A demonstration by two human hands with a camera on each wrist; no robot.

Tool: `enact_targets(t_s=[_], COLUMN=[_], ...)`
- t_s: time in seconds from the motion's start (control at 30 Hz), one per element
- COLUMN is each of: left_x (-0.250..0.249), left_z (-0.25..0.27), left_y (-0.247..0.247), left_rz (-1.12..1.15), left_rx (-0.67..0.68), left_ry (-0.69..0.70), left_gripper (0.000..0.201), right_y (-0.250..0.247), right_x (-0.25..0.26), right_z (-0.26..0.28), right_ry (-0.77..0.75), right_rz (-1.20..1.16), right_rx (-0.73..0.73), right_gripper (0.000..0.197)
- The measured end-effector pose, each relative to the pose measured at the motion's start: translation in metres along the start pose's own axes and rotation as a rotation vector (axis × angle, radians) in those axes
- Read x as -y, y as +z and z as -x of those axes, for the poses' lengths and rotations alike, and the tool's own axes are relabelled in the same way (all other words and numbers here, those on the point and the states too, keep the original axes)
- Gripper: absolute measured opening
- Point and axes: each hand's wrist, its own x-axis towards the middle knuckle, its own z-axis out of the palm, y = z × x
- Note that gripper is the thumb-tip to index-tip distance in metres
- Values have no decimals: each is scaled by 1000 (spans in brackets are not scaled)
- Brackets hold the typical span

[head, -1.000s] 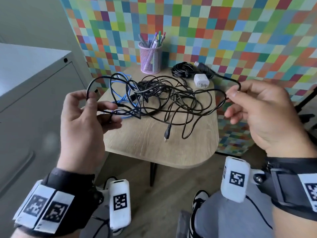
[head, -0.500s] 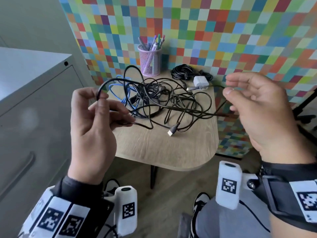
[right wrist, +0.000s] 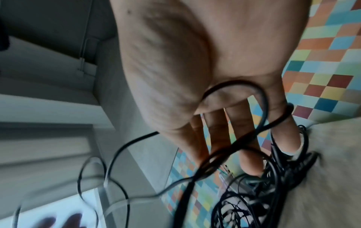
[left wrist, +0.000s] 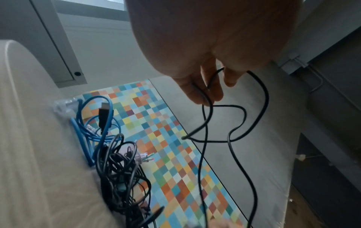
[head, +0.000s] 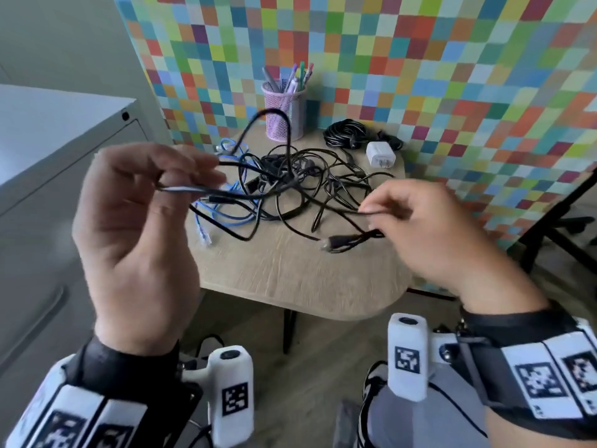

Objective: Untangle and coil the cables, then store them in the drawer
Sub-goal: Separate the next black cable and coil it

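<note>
No words, brand names or numbers can be read in any of the three views. The only signs are black-and-white square code markers (head: 407, 359), printed on the white camera units and on the bands worn at both wrists; they are patterns, not letters. One marker (head: 235, 400) stands on the unit below the left wrist, and more sit on the right wrist band (head: 539, 380), partly blurred. The white charger (head: 380, 154) on the desk (head: 290, 273) shows no legible print. The pens in the pink mesh cup (head: 284, 113) are too small to read.
</note>
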Motion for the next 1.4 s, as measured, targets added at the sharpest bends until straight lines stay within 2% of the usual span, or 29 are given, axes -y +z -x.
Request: enact_targets(t_s=[0.07,0.13,0.23,0.37,0.47,0.53,0.6,0.7,0.8,0.93,1.0,1.1,1.27,1.4], left_x=[6,11,13,11,7,3,-1,0,4,4,5,11,11,9], left_z=[-3,-3,2,10,10,10,11,15,16,12,10,10,8,9], left_y=[-7,-9,-1,7,8,9,12,16,19,14,13,9,8,10], left_rz=[-15,-89,-297,-464,-594,-654,-650,-684,-671,-669,-683,-656,-562,-511], left_rx=[-50,-49,54,179,245,286,343,466,403,268,227,172,158,169], left_ry=[-58,-131,-275,-442,-410,-334,-321,-368,-344,-389,-404,-423,-423,-425], left_gripper=[13,13,22,48,51,35,18,32,20,10,13,20,25,27], right_y=[-10,-14,-11,-3,0,2,5,12,11,0,-7,-15,-23,-22], right_x=[0,5,11,17,20,22,25,32,32,22,15,7,-6,-8], right_z=[-1,0,3,4,6,6,8,12,13,12,11,9,1,1], right_ry=[62,141,201,201,180,152,114,28,-27,-68,-75,-123,-85,-58], right_rz=[-188,-387,-563,-643,-710,-750,-775,-825,-792,-549,-435,-322,-422,-382], right_rx=[-80,-80,11,107,133,136,154,225,227,220,212,113,-139,-115], right_gripper=[20,28,30,26,20,17,13,8,18,28,33,23,19,28])
